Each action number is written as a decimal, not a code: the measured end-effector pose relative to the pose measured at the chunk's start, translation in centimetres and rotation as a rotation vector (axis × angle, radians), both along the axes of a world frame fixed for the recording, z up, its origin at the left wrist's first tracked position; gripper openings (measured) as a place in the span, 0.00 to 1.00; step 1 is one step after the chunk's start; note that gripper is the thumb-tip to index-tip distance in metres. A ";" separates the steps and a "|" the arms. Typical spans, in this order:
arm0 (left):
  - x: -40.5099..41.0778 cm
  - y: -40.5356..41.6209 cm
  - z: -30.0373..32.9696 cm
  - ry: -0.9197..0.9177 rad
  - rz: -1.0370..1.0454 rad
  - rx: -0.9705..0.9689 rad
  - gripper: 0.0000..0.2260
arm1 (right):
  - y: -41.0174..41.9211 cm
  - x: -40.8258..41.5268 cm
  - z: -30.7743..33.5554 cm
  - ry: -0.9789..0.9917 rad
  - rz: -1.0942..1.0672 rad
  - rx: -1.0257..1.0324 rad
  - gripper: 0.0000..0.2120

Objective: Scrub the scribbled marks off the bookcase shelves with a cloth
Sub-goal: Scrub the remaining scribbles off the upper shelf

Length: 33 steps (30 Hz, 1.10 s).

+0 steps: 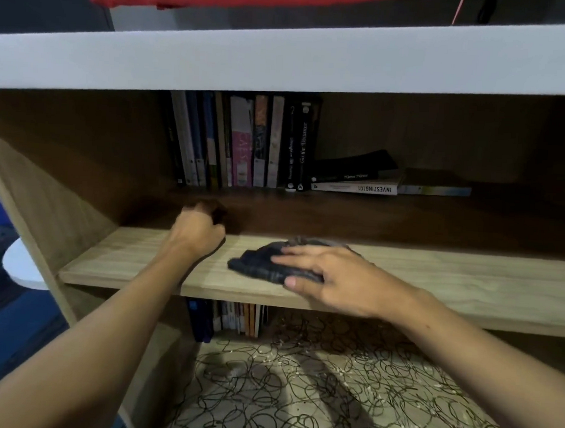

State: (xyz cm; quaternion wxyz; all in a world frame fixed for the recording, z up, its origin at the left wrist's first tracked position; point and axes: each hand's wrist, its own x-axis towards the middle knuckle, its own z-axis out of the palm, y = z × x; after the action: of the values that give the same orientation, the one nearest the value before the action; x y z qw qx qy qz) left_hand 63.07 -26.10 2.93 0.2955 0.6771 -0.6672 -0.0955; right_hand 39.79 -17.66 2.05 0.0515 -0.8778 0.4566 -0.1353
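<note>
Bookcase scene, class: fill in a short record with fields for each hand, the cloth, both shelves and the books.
right hand: flat on the cloth, fingers straight
cloth: dark, bunched, on the middle shelf
left hand: curled into a fist on the same shelf, nothing visibly held
middle shelf: no marks visible on its lit front part
lower shelf: covered in black scribbles
books: upright row at the back, a few lying flat beside it

Bare shelf (467,282) rightward (books (242,143) behind)
</note>
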 end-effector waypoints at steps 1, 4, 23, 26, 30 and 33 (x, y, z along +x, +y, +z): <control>0.0 0.1 0.0 -0.018 -0.014 -0.003 0.14 | -0.8 -0.8 0.4 -0.013 -0.040 0.028 0.21; -0.3 0.7 0.0 -0.047 -0.027 -0.025 0.14 | -3.0 -3.2 1.1 -0.074 -0.253 0.027 0.18; -14.5 3.8 1.3 -0.211 -0.499 -0.213 0.14 | 1.9 -17.5 2.4 -0.102 -0.743 0.175 0.20; -17.7 4.0 2.3 -0.245 -0.615 -0.316 0.13 | 4.0 -14.4 0.4 -0.035 -0.467 0.148 0.20; -18.6 2.8 1.9 -0.213 -0.607 -0.232 0.13 | 2.6 -18.2 2.0 -0.096 -0.635 0.195 0.19; -18.1 1.8 1.1 -0.202 -0.597 -0.187 0.12 | 2.9 -18.1 1.5 -0.004 -0.696 0.163 0.20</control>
State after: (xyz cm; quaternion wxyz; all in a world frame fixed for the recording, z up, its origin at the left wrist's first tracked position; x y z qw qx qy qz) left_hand 45.01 -24.31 3.98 0.2474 0.4275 -0.8681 -0.0486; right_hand 21.66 -14.75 3.52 0.0728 -0.6626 0.7374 -0.1095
